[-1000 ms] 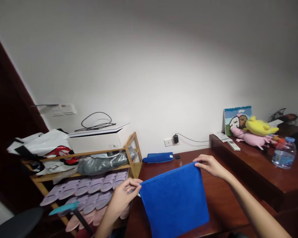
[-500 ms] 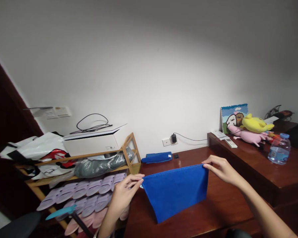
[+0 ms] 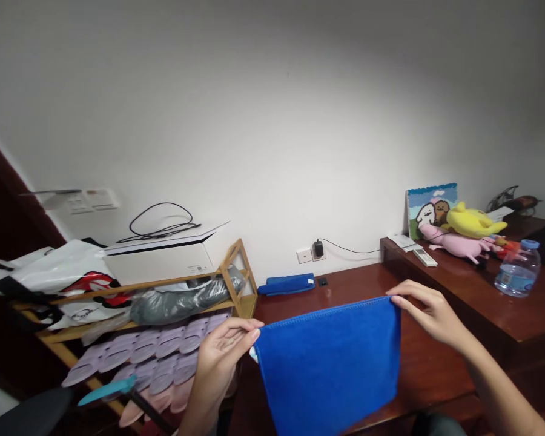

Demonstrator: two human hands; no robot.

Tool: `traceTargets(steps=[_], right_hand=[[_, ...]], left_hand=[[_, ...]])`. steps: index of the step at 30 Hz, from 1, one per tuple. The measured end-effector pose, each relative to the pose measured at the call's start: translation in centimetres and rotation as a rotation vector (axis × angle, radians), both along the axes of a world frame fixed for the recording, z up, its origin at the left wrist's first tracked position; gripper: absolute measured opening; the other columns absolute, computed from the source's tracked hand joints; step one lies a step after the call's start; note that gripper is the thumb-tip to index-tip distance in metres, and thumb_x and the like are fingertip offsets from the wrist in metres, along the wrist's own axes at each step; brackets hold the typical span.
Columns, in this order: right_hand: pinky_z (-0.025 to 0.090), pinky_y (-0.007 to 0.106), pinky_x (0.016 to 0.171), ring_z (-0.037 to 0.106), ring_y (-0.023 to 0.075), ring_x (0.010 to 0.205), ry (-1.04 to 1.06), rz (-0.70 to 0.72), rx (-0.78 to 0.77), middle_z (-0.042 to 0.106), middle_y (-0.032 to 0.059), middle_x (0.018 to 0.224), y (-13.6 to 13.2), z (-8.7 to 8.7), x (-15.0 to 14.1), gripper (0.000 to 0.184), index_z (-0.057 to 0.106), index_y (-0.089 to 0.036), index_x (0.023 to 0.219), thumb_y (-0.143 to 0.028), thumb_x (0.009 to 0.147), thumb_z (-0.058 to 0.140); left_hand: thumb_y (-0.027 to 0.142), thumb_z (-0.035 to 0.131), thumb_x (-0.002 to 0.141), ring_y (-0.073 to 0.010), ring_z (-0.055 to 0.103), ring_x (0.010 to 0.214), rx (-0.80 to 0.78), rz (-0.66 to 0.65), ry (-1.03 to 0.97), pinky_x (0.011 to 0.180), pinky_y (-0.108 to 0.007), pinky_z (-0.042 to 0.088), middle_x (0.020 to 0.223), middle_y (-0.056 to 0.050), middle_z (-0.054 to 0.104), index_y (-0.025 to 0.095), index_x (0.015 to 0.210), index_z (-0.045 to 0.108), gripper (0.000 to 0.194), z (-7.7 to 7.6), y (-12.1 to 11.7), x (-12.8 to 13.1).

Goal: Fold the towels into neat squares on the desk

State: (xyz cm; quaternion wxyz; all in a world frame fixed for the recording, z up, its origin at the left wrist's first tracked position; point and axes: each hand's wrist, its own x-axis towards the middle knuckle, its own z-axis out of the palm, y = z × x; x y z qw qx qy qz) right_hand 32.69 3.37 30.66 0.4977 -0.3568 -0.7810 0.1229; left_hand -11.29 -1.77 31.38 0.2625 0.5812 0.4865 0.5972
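Observation:
A blue towel (image 3: 329, 363) with a stitched top edge hangs between my two hands above the table. My left hand (image 3: 222, 357) pinches its upper left corner, where a small white tag sticks out. At the upper right corner, my right hand (image 3: 429, 315) grips the edge between thumb and fingers. The top edge is stretched nearly straight, a little higher on the right. The towel's lower edge runs partly out of the picture. Farther back, a folded blue towel (image 3: 286, 284) lies on the brown table (image 3: 358, 278) against the wall.
On the left stands a wooden rack (image 3: 249, 307) with lilac slippers (image 3: 149, 346), a white box (image 3: 158, 264) and bags. A raised ledge on the right holds a water bottle (image 3: 518, 269), plush toys (image 3: 472, 220) and a remote (image 3: 425, 258). A charger (image 3: 318, 248) is plugged into the wall.
Both hands have drawn the towel closer to me, and it looks larger. The hands are slightly farther apart in the picture. The view has shifted a little.

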Motion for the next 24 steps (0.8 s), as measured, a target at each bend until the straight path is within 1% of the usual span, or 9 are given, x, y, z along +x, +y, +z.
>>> traceTargets(steps=[3, 6, 8, 10, 12, 14, 17, 21, 24], right_hand=[[0.058, 0.034, 0.086, 0.071, 0.0226, 0.095, -0.022, -0.017, -0.04, 0.077, 0.0076, 0.103, 2.0, -1.4, -0.2, 0.028, 0.077, -0.024, 0.104, -0.045, 0.102, 0.058], [0.057, 0.034, 0.087, 0.071, 0.0222, 0.095, -0.056, -0.022, -0.108, 0.077, 0.0073, 0.103, 6.3, -4.5, -1.1, 0.031, 0.077, -0.024, 0.104, -0.048, 0.102, 0.057], [0.058, 0.035, 0.088, 0.072, 0.0226, 0.094, -0.072, -0.061, -0.172, 0.078, 0.0073, 0.103, 10.1, -7.4, -2.6, 0.032, 0.077, -0.024, 0.102, -0.048, 0.101, 0.056], [0.058, 0.039, 0.092, 0.073, 0.0243, 0.095, -0.069, -0.173, -0.251, 0.078, 0.0089, 0.104, 13.7, -10.6, -4.9, 0.033, 0.077, -0.022, 0.103, -0.045, 0.1, 0.053], [0.055, 0.045, 0.101, 0.072, 0.027, 0.105, -0.065, -0.301, -0.315, 0.077, 0.0125, 0.11, 15.7, -13.9, -7.9, 0.038, 0.076, -0.02, 0.112, -0.039, 0.099, 0.046], [0.052, 0.047, 0.107, 0.069, 0.0288, 0.115, -0.077, -0.352, -0.348, 0.075, 0.0154, 0.119, 15.3, -17.3, -10.9, 0.042, 0.074, -0.018, 0.118, -0.034, 0.098, 0.04], [0.053, 0.045, 0.106, 0.068, 0.0299, 0.119, -0.119, -0.35, -0.375, 0.073, 0.0135, 0.125, 10.8, -23.0, -14.3, 0.041, 0.074, -0.021, 0.114, -0.035, 0.098, 0.04], [0.053, 0.054, 0.105, 0.065, 0.0387, 0.124, -0.283, -0.452, -0.391, 0.071, 0.0103, 0.133, 4.1, -31.2, -15.5, 0.04, 0.074, -0.032, 0.12, -0.049, 0.097, 0.046], [0.045, 0.055, 0.115, 0.055, 0.037, 0.138, -0.435, -0.5, -0.403, 0.062, 0.0075, 0.149, 3.3, -34.4, -14.1, 0.048, 0.067, -0.034, 0.137, -0.051, 0.1, 0.041]], left_hand=[[0.05, 0.082, 0.077, -0.0262, 0.077, 0.094, -0.036, -0.016, -0.003, 0.082, -0.035, 0.065, 0.1, -0.009, 0.081, 0.021, 0.086, 0.071, 0.032, -1.7, 2.8, -0.6], [0.047, 0.083, 0.074, -0.0253, 0.077, 0.093, -0.101, -0.067, 0.008, 0.086, -0.035, 0.062, 0.098, -0.009, 0.082, 0.02, 0.087, 0.071, 0.032, -5.3, 7.7, -1.4], [0.045, 0.082, 0.071, -0.0258, 0.077, 0.092, -0.183, -0.065, 0.033, 0.084, -0.035, 0.062, 0.095, -0.01, 0.082, 0.02, 0.084, 0.071, 0.031, -9.0, 11.3, -1.6], [0.041, 0.078, 0.07, -0.0245, 0.078, 0.09, -0.318, 0.054, 0.099, 0.082, -0.033, 0.061, 0.091, -0.007, 0.082, 0.02, 0.081, 0.07, 0.025, -13.3, 14.4, -1.5], [0.035, 0.075, 0.069, -0.0252, 0.078, 0.084, -0.402, 0.14, 0.138, 0.076, -0.033, 0.061, 0.083, -0.007, 0.081, 0.02, 0.078, 0.07, 0.019, -17.7, 16.1, -1.2], [0.03, 0.073, 0.069, -0.0263, 0.078, 0.081, -0.46, 0.221, 0.179, 0.075, -0.034, 0.06, 0.076, -0.006, 0.079, 0.02, 0.073, 0.069, 0.011, -21.5, 16.4, -1.3], [0.023, 0.069, 0.07, -0.0268, 0.079, 0.082, -0.509, 0.329, 0.253, 0.078, -0.034, 0.059, 0.073, -0.005, 0.079, 0.022, 0.066, 0.067, 0.004, -25.4, 15.5, -2.5], [0.017, 0.063, 0.076, -0.0234, 0.079, 0.089, -0.519, 0.368, 0.344, 0.08, -0.03, 0.058, 0.081, -0.003, 0.081, 0.025, 0.071, 0.067, 0.01, -28.0, 14.5, -5.3], [0.014, 0.058, 0.081, -0.02, 0.078, 0.089, -0.516, 0.343, 0.413, 0.079, -0.026, 0.056, 0.083, -0.001, 0.08, 0.025, 0.075, 0.067, 0.016, -28.5, 13.7, -6.9]])
